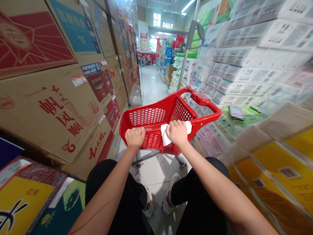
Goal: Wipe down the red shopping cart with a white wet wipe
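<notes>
A red plastic shopping cart (146, 115) stands sideways in front of my knees, its push handle (212, 107) pointing to the right. My left hand (135, 137) is closed over the near rim of the basket, toward its left end. Farther right on the same rim, my right hand (178, 132) presses a white cloth or tissue (165, 135) against the red plastic. Parts of the cloth stick out on both sides of the fingers. Through the lattice walls the basket's inside shows no goods.
Stacked cardboard cartons (49, 111) wall the left side. White wrapped paper packs (244, 65) rise on the right, with yellow boxes (276, 169) nearer me. A metal pole (187, 58) stands behind the cart. The tiled aisle (153, 81) runs ahead toward more shelves.
</notes>
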### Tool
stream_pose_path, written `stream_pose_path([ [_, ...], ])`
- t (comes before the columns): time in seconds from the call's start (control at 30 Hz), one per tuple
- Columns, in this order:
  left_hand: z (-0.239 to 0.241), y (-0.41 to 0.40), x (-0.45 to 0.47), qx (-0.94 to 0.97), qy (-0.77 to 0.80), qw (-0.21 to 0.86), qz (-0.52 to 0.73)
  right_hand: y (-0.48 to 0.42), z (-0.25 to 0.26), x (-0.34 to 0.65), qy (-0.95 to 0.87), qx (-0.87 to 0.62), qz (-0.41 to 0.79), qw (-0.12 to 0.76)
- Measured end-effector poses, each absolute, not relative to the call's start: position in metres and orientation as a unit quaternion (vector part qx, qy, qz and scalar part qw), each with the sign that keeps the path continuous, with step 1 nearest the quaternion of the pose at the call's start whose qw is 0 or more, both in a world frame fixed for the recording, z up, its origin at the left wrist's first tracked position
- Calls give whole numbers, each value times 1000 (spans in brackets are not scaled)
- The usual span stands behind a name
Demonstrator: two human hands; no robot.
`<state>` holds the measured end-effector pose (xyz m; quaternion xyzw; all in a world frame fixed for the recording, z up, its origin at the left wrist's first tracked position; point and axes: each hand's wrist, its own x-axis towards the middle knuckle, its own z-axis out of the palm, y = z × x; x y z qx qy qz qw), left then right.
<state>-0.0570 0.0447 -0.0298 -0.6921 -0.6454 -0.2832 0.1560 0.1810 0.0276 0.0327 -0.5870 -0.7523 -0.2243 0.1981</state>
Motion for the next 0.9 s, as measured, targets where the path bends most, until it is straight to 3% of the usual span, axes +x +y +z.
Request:
stream_pose_path([
  [0.23,-32,45,-59,-696,-641,169,-276,26,13,105,-795,-542,-165,218],
  [0.67,-32,49,-69,-701,-632,183,-273,33,53,236,-746,-584,-264,180],
  [0.9,-28,47,-31,-688,-647,168,-282,34,26,171,-754,-588,-217,195],
])
